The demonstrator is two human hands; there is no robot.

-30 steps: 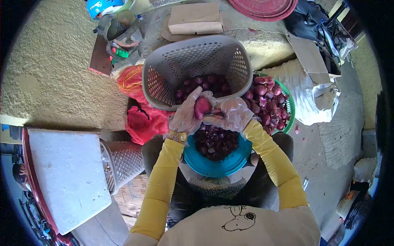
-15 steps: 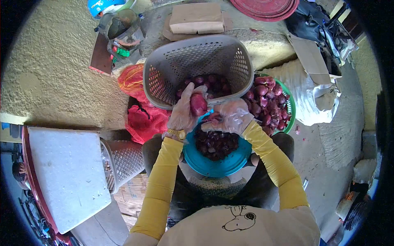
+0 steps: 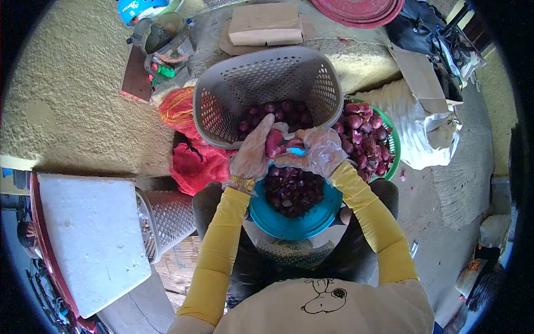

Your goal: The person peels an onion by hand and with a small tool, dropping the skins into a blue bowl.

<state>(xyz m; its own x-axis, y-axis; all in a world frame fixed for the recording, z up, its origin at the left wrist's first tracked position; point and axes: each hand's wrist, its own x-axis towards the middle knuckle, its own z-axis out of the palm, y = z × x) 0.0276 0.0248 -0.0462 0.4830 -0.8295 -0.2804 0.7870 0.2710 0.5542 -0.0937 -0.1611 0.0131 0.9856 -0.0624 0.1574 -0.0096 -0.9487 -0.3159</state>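
Our left hand (image 3: 253, 153) clamps the red onion (image 3: 273, 142); our right hand (image 3: 320, 151), pinching a small tool, peels best over the teal bowl (image 3: 295, 220) below.

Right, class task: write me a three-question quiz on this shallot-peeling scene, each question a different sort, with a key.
1. True or false: the left hand holds a peeled shallot above the teal bowl.
2. Which container holds shallots with their skins still on? A) grey perforated basket B) green basket C) teal bowl
3. Fill in: the teal bowl on the person's lap holds dark purple ____.

Key
1. True; the right hand works at the shallot too, both in clear plastic gloves.
2. B; the grey basket holds smooth peeled ones.
3. Peelings.
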